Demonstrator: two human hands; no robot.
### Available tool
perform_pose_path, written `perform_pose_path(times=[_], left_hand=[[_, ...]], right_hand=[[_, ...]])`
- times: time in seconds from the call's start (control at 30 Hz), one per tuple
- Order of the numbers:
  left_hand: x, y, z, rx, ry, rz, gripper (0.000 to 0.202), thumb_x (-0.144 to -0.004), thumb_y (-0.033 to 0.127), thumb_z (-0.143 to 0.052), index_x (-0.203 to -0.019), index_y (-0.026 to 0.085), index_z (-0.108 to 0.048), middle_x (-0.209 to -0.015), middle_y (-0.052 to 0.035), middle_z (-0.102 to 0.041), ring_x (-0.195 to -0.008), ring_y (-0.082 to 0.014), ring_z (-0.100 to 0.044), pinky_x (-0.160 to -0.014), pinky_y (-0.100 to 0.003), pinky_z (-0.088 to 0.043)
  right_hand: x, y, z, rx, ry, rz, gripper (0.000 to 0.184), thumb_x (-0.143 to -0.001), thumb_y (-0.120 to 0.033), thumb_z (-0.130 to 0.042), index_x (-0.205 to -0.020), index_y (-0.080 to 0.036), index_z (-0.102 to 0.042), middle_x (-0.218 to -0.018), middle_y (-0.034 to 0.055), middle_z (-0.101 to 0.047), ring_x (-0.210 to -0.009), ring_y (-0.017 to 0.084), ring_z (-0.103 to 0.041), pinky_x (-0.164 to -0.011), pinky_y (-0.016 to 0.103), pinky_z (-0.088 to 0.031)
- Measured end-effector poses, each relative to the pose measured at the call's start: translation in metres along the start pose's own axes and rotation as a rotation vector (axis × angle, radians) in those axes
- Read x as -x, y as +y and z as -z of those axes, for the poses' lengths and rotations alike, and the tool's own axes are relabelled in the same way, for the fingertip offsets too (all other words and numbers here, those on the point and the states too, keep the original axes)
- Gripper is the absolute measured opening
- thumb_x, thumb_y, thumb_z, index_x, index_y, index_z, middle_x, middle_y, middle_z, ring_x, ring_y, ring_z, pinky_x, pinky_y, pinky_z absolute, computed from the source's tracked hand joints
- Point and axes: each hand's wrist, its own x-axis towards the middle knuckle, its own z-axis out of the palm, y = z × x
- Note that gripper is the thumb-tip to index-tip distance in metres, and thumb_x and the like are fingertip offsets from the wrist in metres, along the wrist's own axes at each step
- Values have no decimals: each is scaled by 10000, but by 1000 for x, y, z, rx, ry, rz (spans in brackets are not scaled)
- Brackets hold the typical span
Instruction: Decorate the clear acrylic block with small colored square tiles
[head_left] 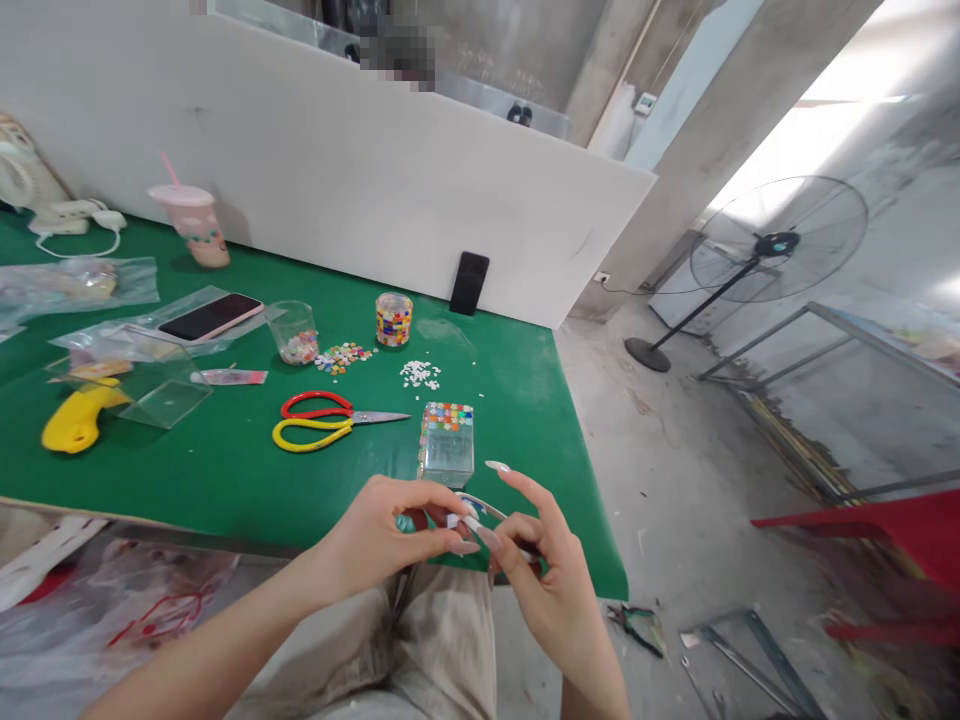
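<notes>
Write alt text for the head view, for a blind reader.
A person's left hand pinches a small white piece beside the right hand, at the near edge of a green table. Beyond sits a clear box partly covered with colourful tiles; scissors lie left of it, loose pieces and a tiled container farther back.

Green tabletop [525, 385]; red-and-yellow scissor handles [342, 428]; clear box [448, 455] with multicoloured mosaic band [448, 414]; white tiles [418, 372].

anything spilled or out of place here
Pliers lie on the floor beside the table, an odd spot for a tool. Loose coloured pieces lie outside the clear cup, perhaps tipped out deliberately.
</notes>
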Motion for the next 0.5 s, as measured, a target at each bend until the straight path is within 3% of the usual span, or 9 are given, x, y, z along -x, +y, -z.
perform_pose_path(times=[0.17, 0.5], left_hand=[[2, -2, 1, -19, 20, -27, 168, -760, 306, -721, -864, 199, -796, -719, -14, -768, -599, -129, -643, -588, -208, -502], [3, -9, 10, -291, 9, -263, 212, -865, 366, -662, -941, 209, -782, -721, -17, -761, -563, -110, -578, -558, -193, -429]], right_hand=[[5, 2, 2, -66, -11, -18, 413, -952, -341, -566, -1346, -259, -474, -612, -56, -603, -526, 114, -558, -508, 201, -467], [11, -5, 9, -66, 12, 31, 411, -956, -281, -561, -1355, -320, -471, -590, -75, -575, -495, 97, -487, -485, 187, -435]])
